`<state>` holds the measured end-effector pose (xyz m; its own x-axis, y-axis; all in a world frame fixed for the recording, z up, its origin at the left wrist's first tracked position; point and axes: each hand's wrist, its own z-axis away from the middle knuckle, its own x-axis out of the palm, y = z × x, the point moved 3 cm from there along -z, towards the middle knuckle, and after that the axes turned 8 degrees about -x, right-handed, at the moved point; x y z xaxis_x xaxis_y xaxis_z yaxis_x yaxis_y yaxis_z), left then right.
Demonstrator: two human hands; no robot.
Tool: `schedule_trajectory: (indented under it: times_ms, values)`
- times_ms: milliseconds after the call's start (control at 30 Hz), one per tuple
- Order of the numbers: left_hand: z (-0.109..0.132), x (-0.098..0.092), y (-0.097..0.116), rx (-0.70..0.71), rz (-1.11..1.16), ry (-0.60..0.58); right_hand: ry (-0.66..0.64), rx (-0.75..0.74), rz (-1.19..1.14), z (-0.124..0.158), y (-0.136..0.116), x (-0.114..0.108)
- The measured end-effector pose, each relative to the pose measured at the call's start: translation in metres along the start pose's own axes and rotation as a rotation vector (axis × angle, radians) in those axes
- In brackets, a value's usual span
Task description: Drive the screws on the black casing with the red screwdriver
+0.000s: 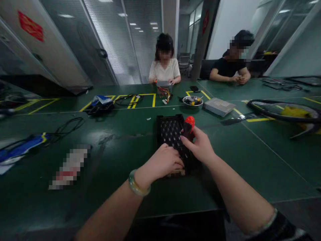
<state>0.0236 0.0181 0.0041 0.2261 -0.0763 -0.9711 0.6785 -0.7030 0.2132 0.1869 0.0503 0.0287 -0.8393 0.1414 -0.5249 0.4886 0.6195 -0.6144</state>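
A black perforated metal box (170,132) lies on the green table (120,157) in front of me. My left hand (164,162), with a pale bangle on the wrist, rests closed on the near end of the box and holds it down. My right hand (199,145) is wrapped round the handle of a screwdriver with a red cap (188,126), which stands upright against the box's right side. The screwdriver's tip is hidden behind the box and my fingers.
Across the table two people sit; one handles a grey box with coloured wires (164,88). A metal bowl (192,101), a grey flat unit (219,106), cables (67,127), a dark bag (100,104) and a racket (283,112) lie around. A blurred packet (70,165) lies left.
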Motion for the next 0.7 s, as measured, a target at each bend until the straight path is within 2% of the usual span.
schedule_trajectory:
  times_ms: [133, 233, 300, 433, 567, 700]
  values:
    - [0.001, -0.002, -0.003, -0.007, 0.049, -0.016, 0.146, -0.020, -0.045, 0.002, 0.002, -0.007]
    - [0.001, -0.002, -0.005, -0.012, 0.103, -0.035, 0.276, 0.010, -0.241, 0.006, 0.004, -0.014]
    - [0.002, -0.003, -0.006, -0.017, 0.129, -0.042, 0.297, 0.021, -0.395, 0.008, 0.003, -0.016]
    - [0.002, -0.003, -0.007, -0.029, 0.166, -0.045, 0.140, -0.004, -0.556, 0.010, -0.006, -0.013]
    - [0.003, -0.001, -0.008, -0.046, 0.186, -0.047, -0.041, -0.100, -0.468, 0.012, -0.015, -0.009]
    - [0.004, 0.000, -0.009, -0.050, 0.200, -0.040, -0.105, -0.157, -0.413, 0.011, -0.018, -0.007]
